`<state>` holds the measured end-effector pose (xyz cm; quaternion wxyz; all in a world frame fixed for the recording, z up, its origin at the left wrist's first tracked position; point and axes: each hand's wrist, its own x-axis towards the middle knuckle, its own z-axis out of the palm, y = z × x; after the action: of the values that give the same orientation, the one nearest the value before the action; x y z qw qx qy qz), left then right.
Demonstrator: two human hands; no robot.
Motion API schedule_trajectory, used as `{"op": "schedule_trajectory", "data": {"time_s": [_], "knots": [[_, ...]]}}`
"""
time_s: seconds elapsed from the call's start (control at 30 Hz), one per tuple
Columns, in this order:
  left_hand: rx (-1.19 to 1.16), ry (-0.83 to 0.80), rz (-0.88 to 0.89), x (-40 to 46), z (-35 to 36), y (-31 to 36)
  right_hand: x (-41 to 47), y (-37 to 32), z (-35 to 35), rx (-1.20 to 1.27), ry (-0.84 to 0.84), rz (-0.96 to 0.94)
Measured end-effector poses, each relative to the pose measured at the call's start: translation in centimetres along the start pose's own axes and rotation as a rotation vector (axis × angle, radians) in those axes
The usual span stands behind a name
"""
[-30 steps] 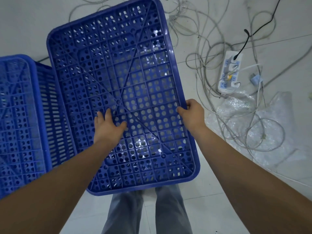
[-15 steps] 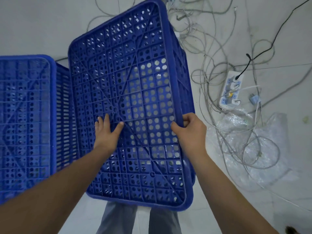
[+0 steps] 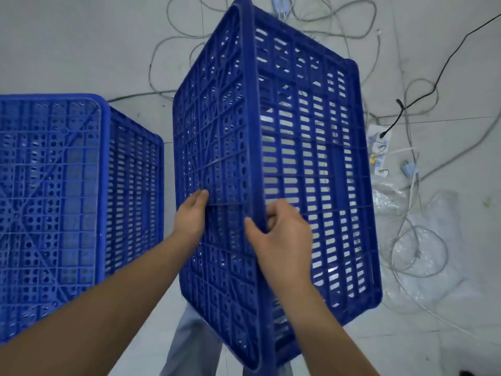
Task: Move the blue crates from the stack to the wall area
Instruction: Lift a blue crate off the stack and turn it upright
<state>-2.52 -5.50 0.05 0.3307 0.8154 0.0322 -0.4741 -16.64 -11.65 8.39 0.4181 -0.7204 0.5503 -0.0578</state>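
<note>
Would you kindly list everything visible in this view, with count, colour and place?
Held crate: one, blue, centre, tipped on edge.
Second crate: one, blue, left, bottom up.
Power strip: one, white, on the floor at right, with a black cable plugged in.
Loose cables: several, grey-white, tangled on the floor at top and right.
Plastic wrap: one sheet, clear, on the floor at right.
Floor: pale tiles.
Trouser legs: grey, bottom centre.
Left hand: flat against the held crate's base.
Right hand: grip round its edge.
</note>
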Motion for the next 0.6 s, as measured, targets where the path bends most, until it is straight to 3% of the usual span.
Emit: {"op": "schedule_trajectory", "data": {"time_s": [0.07, 0.17, 0.27, 0.33, 0.47, 0.6], "knots": [[-0.209, -0.071, -0.016, -0.8, 0.2, 1.1, -0.3, -1.6, 1.8, -0.006, -0.029, -0.001], [-0.302, -0.144, 0.024, -1.4, -1.0, 2.7, -0.5, -3.9, 4.6, -0.014, -0.084, -0.024], [-0.254, -0.211, 0.039, -1.5, -3.6, 3.5, -0.9, -5.6, 7.9, -0.051, -0.151, -0.043], [-0.143, -0.251, 0.050, -1.3, -5.0, 3.6, -1.1, -6.5, 10.0, -0.181, -0.080, -0.012], [-0.065, -0.163, 0.094, -0.5, -6.7, 2.9, -1.4, -7.7, 11.8, -0.299, -0.059, -0.012], [-0.165, -0.094, -0.017, 1.9, -7.7, 1.5, -1.4, -7.7, 11.5, -0.124, -0.390, -0.013]]}}
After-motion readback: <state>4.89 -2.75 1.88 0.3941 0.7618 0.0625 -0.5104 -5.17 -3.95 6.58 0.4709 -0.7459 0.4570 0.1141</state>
